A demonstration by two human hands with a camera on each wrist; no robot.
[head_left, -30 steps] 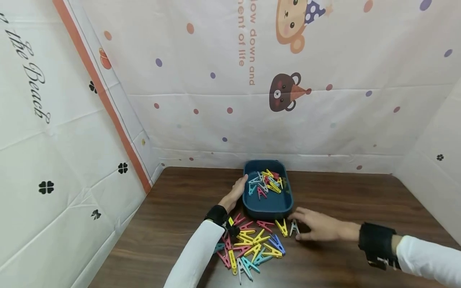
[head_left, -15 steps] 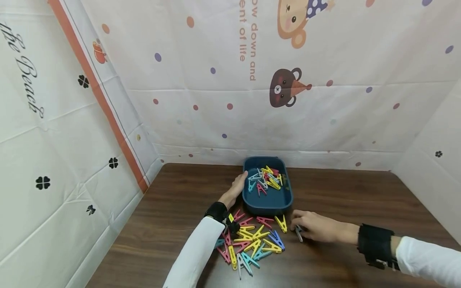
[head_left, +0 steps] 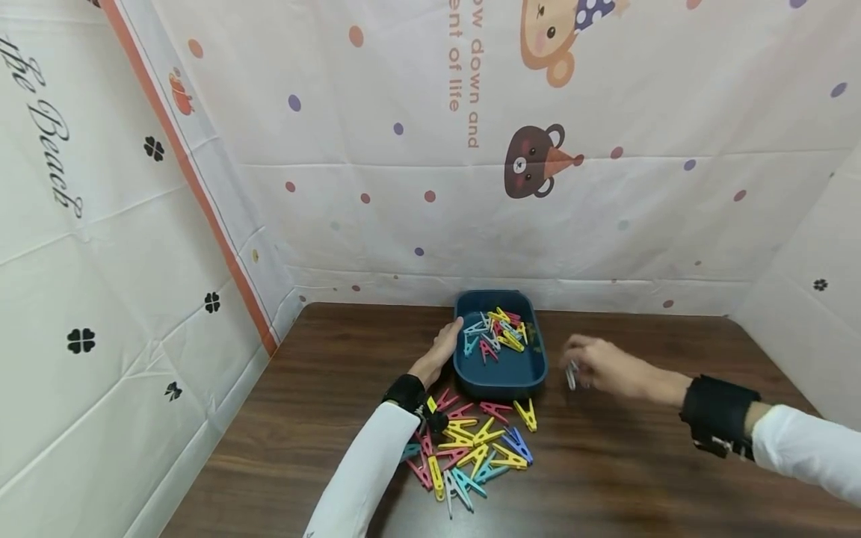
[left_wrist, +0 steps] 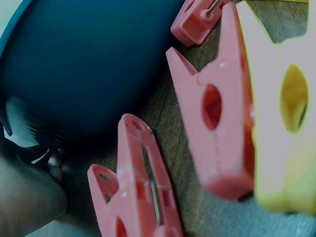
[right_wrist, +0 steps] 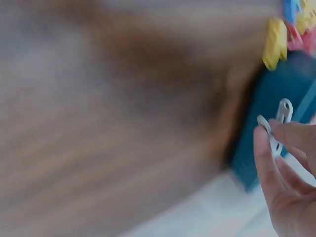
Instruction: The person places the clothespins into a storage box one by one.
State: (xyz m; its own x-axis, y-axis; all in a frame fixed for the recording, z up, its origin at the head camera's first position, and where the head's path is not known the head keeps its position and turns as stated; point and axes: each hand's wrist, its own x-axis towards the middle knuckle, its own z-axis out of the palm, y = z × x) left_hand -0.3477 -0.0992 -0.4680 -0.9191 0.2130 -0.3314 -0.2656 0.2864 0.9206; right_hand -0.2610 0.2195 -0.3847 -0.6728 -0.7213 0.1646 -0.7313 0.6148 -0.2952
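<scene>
Right hand [head_left: 602, 366] pinches a pale grey clothespin [head_left: 572, 375] between thumb and fingers, to the right of a dark blue bin [head_left: 501, 387] and apart from it. Left hand [head_left: 440, 350] holds the bin's left side, its thumb at the rim. Inside the bin lies a small heap of clothespins [head_left: 511, 341] in yellow, pink, turquoise and grey. On the near side of the bin, a looser pile of clothespins [head_left: 475, 456] spreads over a dark wooden table [head_left: 646, 478]; a blue clothespin [head_left: 518, 447] lies at its right edge, and a yellow clothespin [head_left: 531, 423] sits near the bin's front right corner. Both wrists wear black bands [head_left: 718, 415] below white sleeves [head_left: 807, 452]. Behind, a white cloth [head_left: 336, 112] bears coloured dots and a brown bear's head [head_left: 528, 161].
</scene>
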